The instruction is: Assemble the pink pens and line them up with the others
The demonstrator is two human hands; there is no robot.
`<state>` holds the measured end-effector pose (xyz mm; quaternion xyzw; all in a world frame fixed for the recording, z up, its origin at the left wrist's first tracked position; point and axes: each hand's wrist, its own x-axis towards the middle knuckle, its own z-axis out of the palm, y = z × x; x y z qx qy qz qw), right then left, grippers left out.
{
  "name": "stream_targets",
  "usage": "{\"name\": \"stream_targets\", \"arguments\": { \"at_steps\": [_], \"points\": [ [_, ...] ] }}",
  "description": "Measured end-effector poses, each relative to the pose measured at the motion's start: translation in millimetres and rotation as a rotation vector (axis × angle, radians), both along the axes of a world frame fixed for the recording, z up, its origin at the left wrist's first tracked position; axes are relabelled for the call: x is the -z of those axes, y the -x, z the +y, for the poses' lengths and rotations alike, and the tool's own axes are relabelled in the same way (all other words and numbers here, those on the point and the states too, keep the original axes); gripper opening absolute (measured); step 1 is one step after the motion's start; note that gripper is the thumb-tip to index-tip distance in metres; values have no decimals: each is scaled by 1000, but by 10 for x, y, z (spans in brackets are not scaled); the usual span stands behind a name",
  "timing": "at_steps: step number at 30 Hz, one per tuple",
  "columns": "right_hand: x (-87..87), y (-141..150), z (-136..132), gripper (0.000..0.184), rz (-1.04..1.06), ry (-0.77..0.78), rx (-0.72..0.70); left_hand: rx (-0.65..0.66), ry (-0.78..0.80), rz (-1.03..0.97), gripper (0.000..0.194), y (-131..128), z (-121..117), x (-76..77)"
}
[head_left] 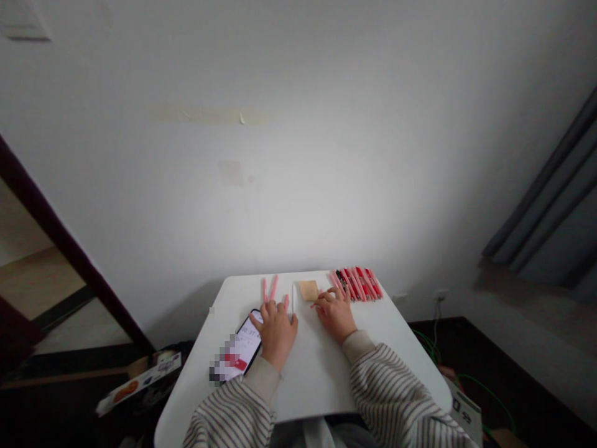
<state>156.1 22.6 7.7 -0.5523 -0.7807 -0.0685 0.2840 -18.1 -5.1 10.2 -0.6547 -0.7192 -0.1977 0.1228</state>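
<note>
My left hand (276, 331) lies palm down on the white table, its fingers spread at the lower ends of a few pink pens (273, 287). Its thumb side is next to a thin white strip (294, 297) whose kind I cannot make out. Under the hand's outer edge is a phone (242, 348) with a lit timer screen. My right hand (336, 316) rests with fingers apart beside a yellowish sticky note pad (308, 290). Just past its fingertips, a row of pink and red pens (357, 284) lies side by side. Anything small beneath the right fingers is hidden.
The small white table (317, 392) has rounded corners and stands against a pale wall (298, 186). A dark curtain (550, 193) hangs at right. Green cables (426, 345) and a box (466, 410) lie on the floor at right, with clutter (144, 382) at left.
</note>
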Motion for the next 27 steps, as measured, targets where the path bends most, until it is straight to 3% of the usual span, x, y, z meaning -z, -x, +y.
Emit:
{"name": "stream_targets", "arguments": {
  "at_steps": [18,27],
  "points": [
    [56,-11,69,13,34,-75,-72,57,-47,-60,41,-37,24,-24],
    [78,-84,116,15,175,-111,-67,251,-82,-69,23,-113,135,-40]
  ]
}}
